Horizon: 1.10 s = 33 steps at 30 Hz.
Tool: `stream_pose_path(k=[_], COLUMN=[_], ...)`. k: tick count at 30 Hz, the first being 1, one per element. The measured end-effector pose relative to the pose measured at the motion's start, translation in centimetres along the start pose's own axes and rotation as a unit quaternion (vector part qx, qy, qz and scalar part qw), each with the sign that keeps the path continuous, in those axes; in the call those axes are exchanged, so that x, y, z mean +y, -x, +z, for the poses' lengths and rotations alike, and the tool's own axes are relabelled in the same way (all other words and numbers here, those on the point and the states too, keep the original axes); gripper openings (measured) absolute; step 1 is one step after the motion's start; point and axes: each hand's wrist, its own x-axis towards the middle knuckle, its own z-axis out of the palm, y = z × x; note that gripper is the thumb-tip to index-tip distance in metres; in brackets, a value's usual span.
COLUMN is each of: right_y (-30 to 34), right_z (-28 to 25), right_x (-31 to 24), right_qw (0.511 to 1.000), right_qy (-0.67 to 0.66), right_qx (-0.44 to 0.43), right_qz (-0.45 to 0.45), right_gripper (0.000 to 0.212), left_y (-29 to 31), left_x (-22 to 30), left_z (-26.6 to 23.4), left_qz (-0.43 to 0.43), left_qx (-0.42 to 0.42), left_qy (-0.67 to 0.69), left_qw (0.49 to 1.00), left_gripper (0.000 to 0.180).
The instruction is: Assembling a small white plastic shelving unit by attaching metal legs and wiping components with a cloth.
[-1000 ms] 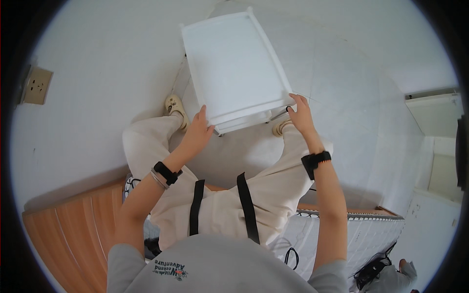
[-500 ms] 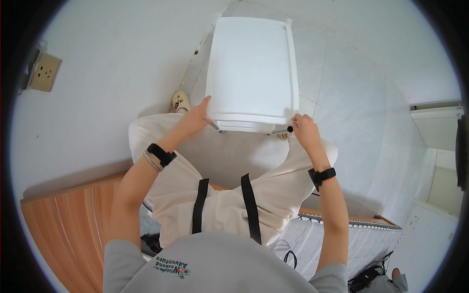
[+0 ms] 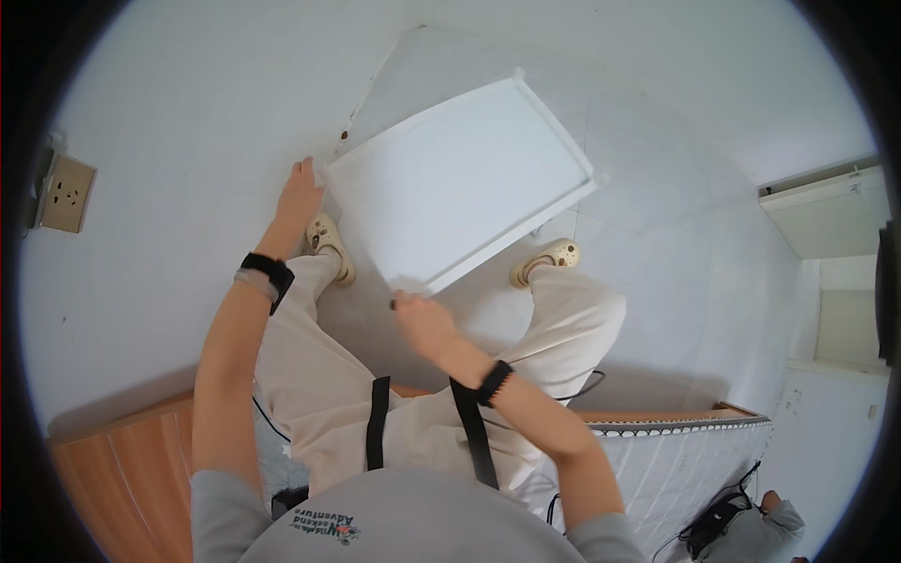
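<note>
A white trolley (image 3: 460,183) with a raised rim stands turned at an angle on the floor in front of me. My left hand (image 3: 298,195) is closed at its left corner, the fingertips partly hidden. At the near corner, my right hand (image 3: 424,326) is closed around the trolley's edge, slightly blurred. A small dark end pokes out beside its fingers. The trolley top has nothing on it. Whatever is underneath is mostly hidden; only a small metal part shows below the right-hand side.
My feet in cream clogs (image 3: 547,262) flank the trolley. A white wall with a socket plate (image 3: 68,193) rises on the left. Behind me are a wood-grain panel (image 3: 131,474) and a bed-like edge (image 3: 666,427). White cabinets (image 3: 826,211) stand at the right.
The trolley has swung clockwise, its near edge now slanting. My right hand has moved left and nearer with its corner; my left hand has shifted left and farther away.
</note>
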Motion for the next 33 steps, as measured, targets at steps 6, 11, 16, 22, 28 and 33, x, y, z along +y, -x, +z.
stream_pose_path(k=[6,11,16,22,28,33], right_y=[-2.5,-2.2,-0.6,0.2,2.6,3.6], right_z=[-3.2,-10.4,-12.7,-12.4,-10.2,-8.6], right_x=[-1.2,11.7,24.0,24.3,19.9,19.3], right_qw=[0.995,0.957,0.933,0.955,0.97,0.962], right_qy=[-0.096,-0.033,0.069,-0.001,-0.043,-0.058], right_qx=[-0.014,0.286,0.312,0.213,0.185,0.232], right_qz=[-0.032,0.036,0.168,0.205,0.153,0.13], right_gripper=[0.026,0.027,0.034,0.026,0.023,0.019], left_y=[8.3,13.8,15.4,14.2,11.8,11.0], left_x=[4.2,5.9,3.7,1.6,-5.8,-5.3], left_z=[2.4,2.1,4.2,4.9,4.8,3.4], left_qz=[0.019,-0.081,-0.022,-0.04,-0.041,-0.062], left_qx=[-0.043,-0.116,-0.105,-0.077,-0.073,-0.078], left_qy=[0.043,0.104,0.076,0.14,0.064,0.085], left_qw=[0.998,0.984,0.991,0.986,0.994,0.991], left_gripper=[0.061,0.071,0.073,0.062,0.063,0.066])
